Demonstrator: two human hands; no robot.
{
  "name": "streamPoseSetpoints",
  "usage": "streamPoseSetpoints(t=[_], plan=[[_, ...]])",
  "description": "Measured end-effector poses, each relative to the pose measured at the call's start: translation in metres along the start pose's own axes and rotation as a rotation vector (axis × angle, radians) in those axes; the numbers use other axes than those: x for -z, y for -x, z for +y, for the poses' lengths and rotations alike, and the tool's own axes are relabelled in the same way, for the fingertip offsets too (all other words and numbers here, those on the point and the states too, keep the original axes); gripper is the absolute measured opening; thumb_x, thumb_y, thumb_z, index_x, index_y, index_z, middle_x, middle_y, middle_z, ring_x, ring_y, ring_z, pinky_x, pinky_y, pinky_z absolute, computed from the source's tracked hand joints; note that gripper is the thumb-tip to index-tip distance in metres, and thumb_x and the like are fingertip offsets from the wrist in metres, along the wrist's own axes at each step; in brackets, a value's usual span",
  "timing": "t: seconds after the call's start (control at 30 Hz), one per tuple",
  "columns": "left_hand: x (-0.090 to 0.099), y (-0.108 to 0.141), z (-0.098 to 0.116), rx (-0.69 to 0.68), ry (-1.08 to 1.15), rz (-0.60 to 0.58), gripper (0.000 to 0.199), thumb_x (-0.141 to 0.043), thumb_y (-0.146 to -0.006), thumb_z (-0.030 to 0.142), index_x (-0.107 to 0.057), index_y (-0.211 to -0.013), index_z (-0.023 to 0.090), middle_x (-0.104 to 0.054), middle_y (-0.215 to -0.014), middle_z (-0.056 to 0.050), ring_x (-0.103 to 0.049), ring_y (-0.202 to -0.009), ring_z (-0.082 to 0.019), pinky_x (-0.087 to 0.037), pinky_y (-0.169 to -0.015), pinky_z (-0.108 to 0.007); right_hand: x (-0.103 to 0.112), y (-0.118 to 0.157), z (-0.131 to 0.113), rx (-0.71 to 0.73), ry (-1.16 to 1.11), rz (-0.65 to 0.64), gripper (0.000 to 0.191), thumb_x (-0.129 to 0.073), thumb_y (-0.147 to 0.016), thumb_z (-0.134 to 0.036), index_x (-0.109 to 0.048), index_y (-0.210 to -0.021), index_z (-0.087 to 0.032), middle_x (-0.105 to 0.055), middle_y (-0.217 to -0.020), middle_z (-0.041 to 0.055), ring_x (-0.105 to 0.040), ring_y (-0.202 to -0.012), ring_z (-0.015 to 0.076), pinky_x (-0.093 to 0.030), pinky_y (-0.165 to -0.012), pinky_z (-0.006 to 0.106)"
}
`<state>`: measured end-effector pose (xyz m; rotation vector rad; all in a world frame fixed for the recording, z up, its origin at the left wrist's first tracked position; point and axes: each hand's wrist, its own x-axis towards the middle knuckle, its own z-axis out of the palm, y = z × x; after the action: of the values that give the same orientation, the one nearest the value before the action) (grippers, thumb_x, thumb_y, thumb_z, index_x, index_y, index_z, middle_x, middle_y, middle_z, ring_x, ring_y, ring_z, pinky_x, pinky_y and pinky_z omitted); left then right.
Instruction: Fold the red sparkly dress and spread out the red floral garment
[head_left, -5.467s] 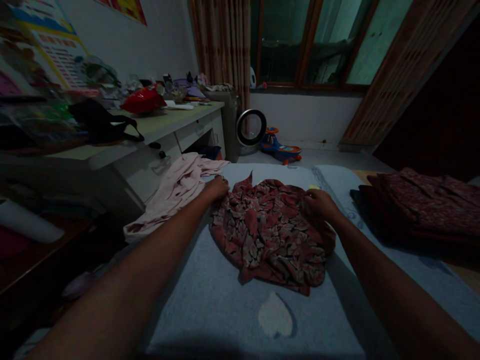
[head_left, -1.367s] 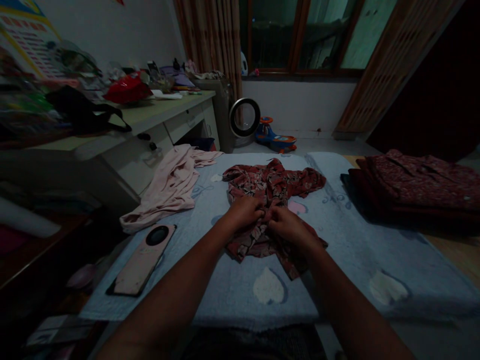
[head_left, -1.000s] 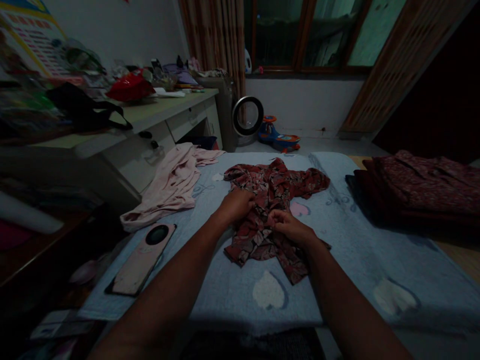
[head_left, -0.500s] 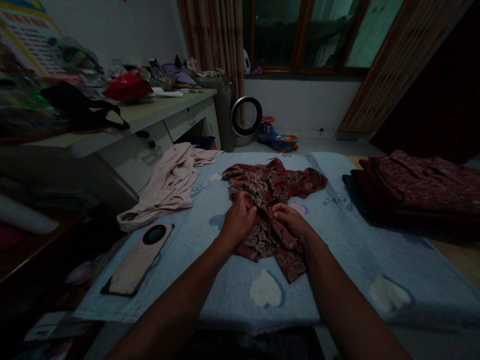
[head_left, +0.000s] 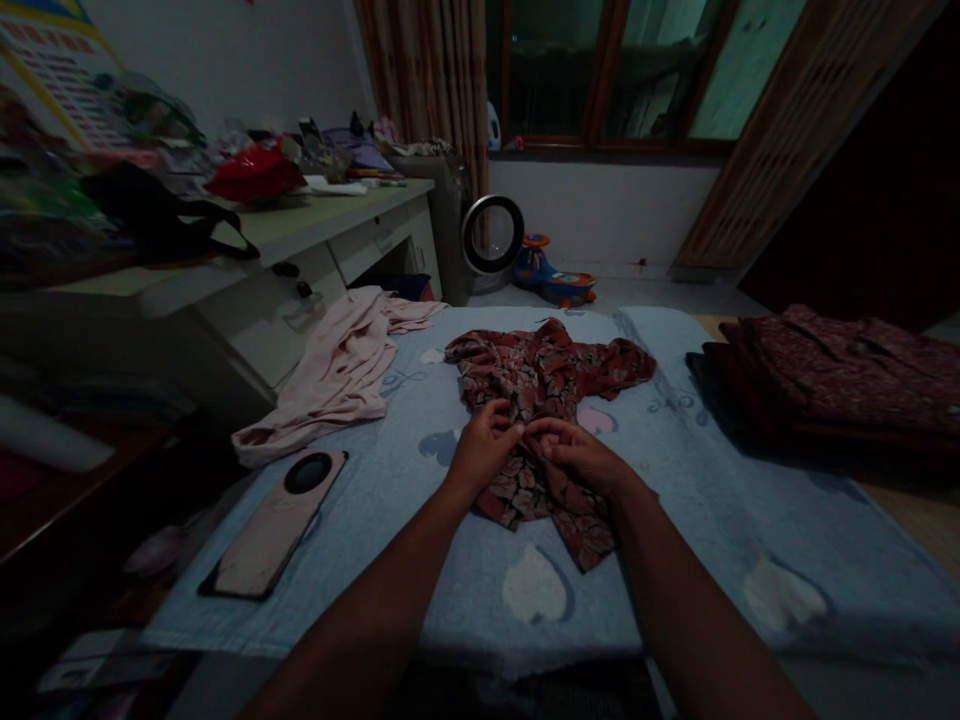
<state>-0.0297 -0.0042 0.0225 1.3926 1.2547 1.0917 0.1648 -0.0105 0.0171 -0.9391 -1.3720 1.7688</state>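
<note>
A dark red floral blouse lies rumpled on the pale blue cloth, its short sleeves spread to both sides. My left hand pinches fabric at the front of the blouse. Close beside it, my right hand is closed on the same front, its fingertips nearly meeting the left ones. Whatever small part lies between the fingertips is hidden. Below my hands, the two lower front parts of the blouse hang apart on the cloth.
At the left of the cloth lie a pink garment and a phone. Folded dark red clothes are stacked at the right. A cluttered desk stands at the left; beyond are an open round washer door and a blue-orange ride-on toy.
My hands have come together, the left shifting right and slightly down, the right shifting left. The blouse's front has been drawn closer together between them.
</note>
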Motion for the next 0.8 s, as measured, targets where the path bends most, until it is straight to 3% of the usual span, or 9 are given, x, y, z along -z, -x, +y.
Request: streamPoseSetpoints(t=[0.1,0.27,0.5,0.7,0.8], plan=[[-0.003,0.0,-0.002,-0.016,0.099,0.009,0.05,-0.07,-0.074,0.03,-0.056,-0.121,0.018,-0.065,-0.078,0.001,-0.061,-0.06,-0.012,-0.046,-0.055,-0.021,0.003,0.001,0.003,0.003,0.084,-0.045,0.049,-0.076,-0.075,-0.044,-0.064,-0.117,-0.023,-0.051,-0.071,-0.0057,-0.038,-0.057,0.0088,-0.028,-0.053,0.021],[-0.003,0.003,0.004,-0.002,0.243,-0.006,0.038,-0.064,-0.078,0.029,-0.051,-0.113,0.02,-0.061,-0.067,0.006,-0.06,-0.056,-0.012,-0.045,-0.054,-0.021,-0.003,0.006,-0.005,0.032,0.109,-0.038,0.048,-0.076,-0.075,-0.045,-0.066,-0.116,-0.022,-0.055,-0.075,-0.0043,-0.042,-0.06,0.0091,-0.029,-0.054,0.022],[0.0,0.004,0.005,-0.081,0.14,0.009,0.008,-0.058,-0.078,0.021,-0.057,-0.085,0.018,-0.062,-0.073,0.002,-0.06,-0.065,-0.011,-0.046,-0.062,-0.021,-0.009,0.011,-0.006,-0.039,-0.035,-0.04,0.036,-0.066,-0.078,-0.029,-0.066,-0.113,-0.021,-0.061,-0.072,-0.0025,-0.049,-0.055,0.0087,-0.035,-0.051,0.021],[-0.006,0.008,0.002,-0.077,0.183,-0.163,0.041,-0.071,-0.068,0.017,-0.059,-0.106,0.019,-0.067,-0.094,-0.001,-0.064,-0.079,-0.014,-0.05,-0.069,-0.023,-0.013,0.011,-0.006,-0.02,-0.068,-0.035,0.047,-0.061,-0.071,-0.016,-0.063,-0.118,-0.021,-0.06,-0.066,-0.0055,-0.046,-0.049,0.0069,-0.034,-0.046,0.018],[-0.007,0.008,0.001,-0.068,0.21,-0.164,0.042,-0.068,-0.069,0.013,-0.059,-0.109,0.019,-0.068,-0.096,-0.002,-0.065,-0.084,-0.015,-0.051,-0.074,-0.025,-0.013,0.01,-0.009,0.051,-0.062,0.045,0.044,-0.062,-0.073,-0.018,-0.063,-0.116,-0.022,-0.059,-0.066,-0.0058,-0.046,-0.048,0.0065,-0.033,-0.045,0.018]])
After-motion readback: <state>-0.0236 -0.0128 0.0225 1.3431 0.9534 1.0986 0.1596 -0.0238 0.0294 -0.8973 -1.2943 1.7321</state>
